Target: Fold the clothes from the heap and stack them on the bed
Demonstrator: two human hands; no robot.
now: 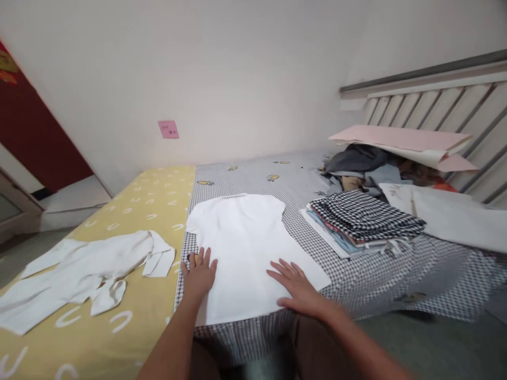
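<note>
A white short-sleeved shirt (245, 253) lies spread flat on the checked cloth (301, 184), its collar end toward the wall and its hem near the front edge. My left hand (199, 274) rests at the shirt's left side, fingers spread, partly over the checked cloth. On the lower right part of the shirt lies my right hand (297, 287), palm down with its fingers stretched apart. Neither hand grips anything.
A second white garment (91, 269) lies rumpled on the yellow cloth (138, 211) at left. To the right is a stack of folded clothes (364, 216), checked piece on top. Behind it sits a heap of dark clothes (356, 161) under pink sheets (404, 138), beside a railing (435, 105).
</note>
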